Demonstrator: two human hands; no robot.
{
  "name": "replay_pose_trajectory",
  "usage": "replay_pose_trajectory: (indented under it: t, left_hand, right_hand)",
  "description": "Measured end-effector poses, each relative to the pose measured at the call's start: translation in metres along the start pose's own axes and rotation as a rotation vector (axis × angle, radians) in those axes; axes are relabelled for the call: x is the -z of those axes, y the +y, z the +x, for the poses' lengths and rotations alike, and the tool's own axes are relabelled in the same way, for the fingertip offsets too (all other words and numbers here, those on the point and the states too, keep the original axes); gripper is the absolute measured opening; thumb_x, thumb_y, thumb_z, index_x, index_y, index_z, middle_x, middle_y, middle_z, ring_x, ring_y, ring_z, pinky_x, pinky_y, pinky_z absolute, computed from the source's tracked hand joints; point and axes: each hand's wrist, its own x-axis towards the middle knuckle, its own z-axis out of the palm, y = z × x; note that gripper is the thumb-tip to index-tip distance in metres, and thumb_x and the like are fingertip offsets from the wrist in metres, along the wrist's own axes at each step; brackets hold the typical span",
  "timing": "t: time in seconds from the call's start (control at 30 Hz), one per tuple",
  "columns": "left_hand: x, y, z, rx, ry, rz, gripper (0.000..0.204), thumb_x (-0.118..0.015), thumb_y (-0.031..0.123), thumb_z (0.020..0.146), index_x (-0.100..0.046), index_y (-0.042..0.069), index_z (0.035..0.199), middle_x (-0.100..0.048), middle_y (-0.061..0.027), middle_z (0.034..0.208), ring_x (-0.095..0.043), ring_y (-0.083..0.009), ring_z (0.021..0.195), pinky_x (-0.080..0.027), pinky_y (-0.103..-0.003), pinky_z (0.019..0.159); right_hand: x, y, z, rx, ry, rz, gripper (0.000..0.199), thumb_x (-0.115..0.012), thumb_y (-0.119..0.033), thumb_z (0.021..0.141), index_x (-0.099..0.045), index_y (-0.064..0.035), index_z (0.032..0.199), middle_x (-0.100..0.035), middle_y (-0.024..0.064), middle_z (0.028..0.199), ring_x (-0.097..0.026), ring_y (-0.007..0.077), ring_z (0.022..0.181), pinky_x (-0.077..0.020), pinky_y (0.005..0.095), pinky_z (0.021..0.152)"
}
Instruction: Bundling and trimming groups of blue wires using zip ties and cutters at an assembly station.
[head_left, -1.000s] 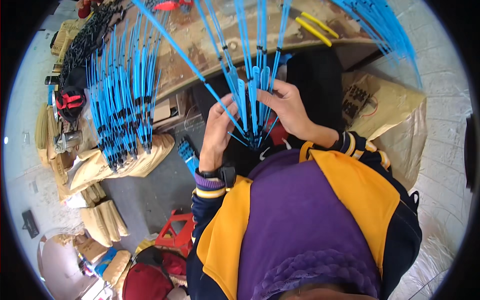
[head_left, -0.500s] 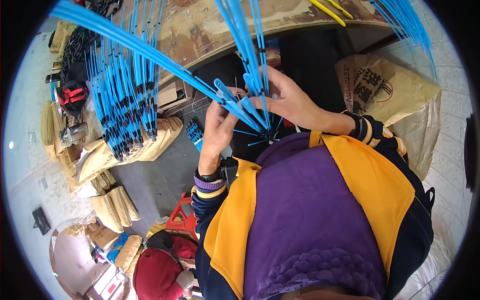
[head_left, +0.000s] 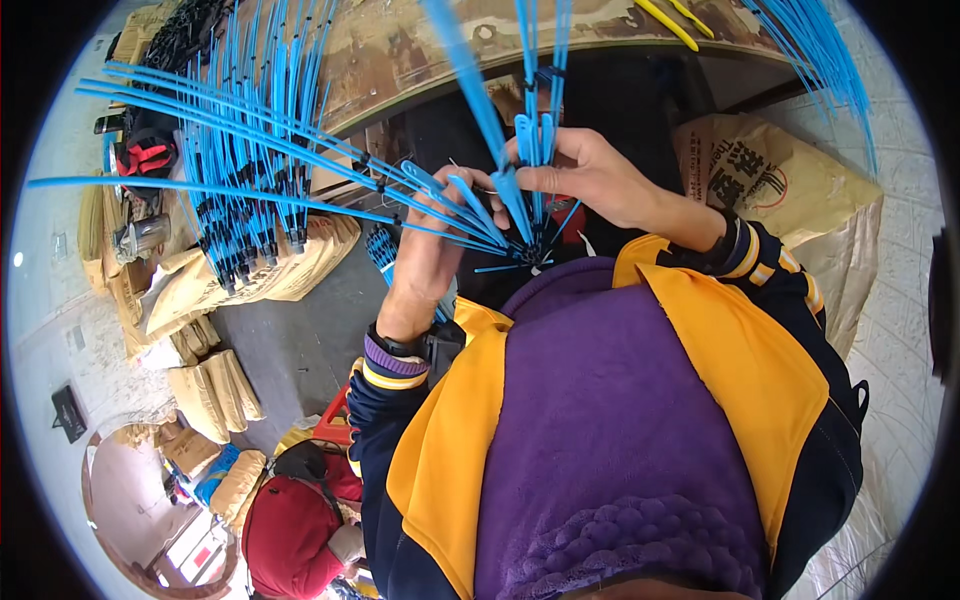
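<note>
My left hand (head_left: 428, 245) is closed around several blue ribs (head_left: 300, 138) that fan out to the upper left, with black joints along them. They look like part of an umbrella frame. My right hand (head_left: 590, 180) pinches another cluster of blue ribs (head_left: 532, 140) standing nearly upright, one of them blurred. Both clusters run down to a dark hub (head_left: 533, 254) at my lap, where shorter blue ends stick out. A thin wire-like tip shows between my hands. Most of my left fingertips are hidden behind ribs.
Ahead stands a worn wooden table (head_left: 400, 65) with yellow-handled pliers (head_left: 668, 22). More blue rib bundles hang at its left (head_left: 250, 170) and right (head_left: 825, 75) ends. A large paper sack (head_left: 790, 190) is at right; packages (head_left: 215, 395) and a person in red (head_left: 290, 540) are lower left.
The ribs at my left hand have spread apart and swung lower to the left. The right-hand cluster stands more upright, and one rib there is moving. My left hand has shifted slightly left.
</note>
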Motion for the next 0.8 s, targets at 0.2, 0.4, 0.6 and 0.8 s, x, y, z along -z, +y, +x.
replay_pose_trajectory:
  t: [0.2, 0.4, 0.6, 0.8]
  left_hand:
    - [-0.026, 0.014, -0.008, -0.114, -0.108, 0.139, 0.033, -0.064, 0.024, 0.090, -0.054, 0.000, 0.110, -0.062, -0.0096, 0.096, -0.062, -0.0175, 0.091, -0.049, -0.030, 0.081]
    - [-0.035, 0.016, 0.002, -0.006, 0.153, 0.485, 0.018, -0.068, 0.000, 0.082, -0.061, -0.002, 0.098, -0.065, -0.0030, 0.081, -0.063, -0.0113, 0.077, -0.050, -0.023, 0.072]
    - [-0.026, 0.012, 0.019, 0.033, 0.002, 0.521, 0.013, -0.067, 0.002, 0.083, -0.064, -0.002, 0.095, -0.066, -0.0034, 0.083, -0.063, -0.0098, 0.076, -0.050, -0.024, 0.072]
    - [-0.020, 0.012, 0.031, 0.075, 0.039, 0.424, 0.016, -0.067, 0.004, 0.080, -0.063, 0.000, 0.095, -0.068, -0.0045, 0.086, -0.065, -0.0125, 0.085, -0.049, -0.026, 0.081]
  right_hand:
    - [-0.003, -0.006, -0.021, 0.015, 0.140, 0.051, 0.022, -0.063, -0.013, 0.092, -0.060, -0.0012, 0.110, -0.063, 0.0046, 0.100, -0.059, 0.0112, 0.094, -0.0484, 0.0277, 0.085]
    - [-0.006, 0.002, -0.022, 0.055, 0.221, -0.058, 0.022, -0.064, -0.011, 0.091, -0.058, -0.0023, 0.111, -0.062, 0.0028, 0.100, -0.058, 0.0098, 0.094, -0.0471, 0.0267, 0.084]
    - [-0.009, 0.008, -0.030, 0.047, 0.307, 0.014, 0.026, -0.061, -0.009, 0.092, -0.055, -0.0013, 0.116, -0.060, 0.0025, 0.109, -0.056, 0.0100, 0.100, -0.0450, 0.0266, 0.089]
    - [-0.001, 0.003, -0.022, 0.085, 0.289, -0.039, 0.030, -0.064, -0.014, 0.092, -0.057, -0.0025, 0.118, -0.059, 0.0045, 0.112, -0.054, 0.0104, 0.104, -0.0438, 0.0284, 0.091]
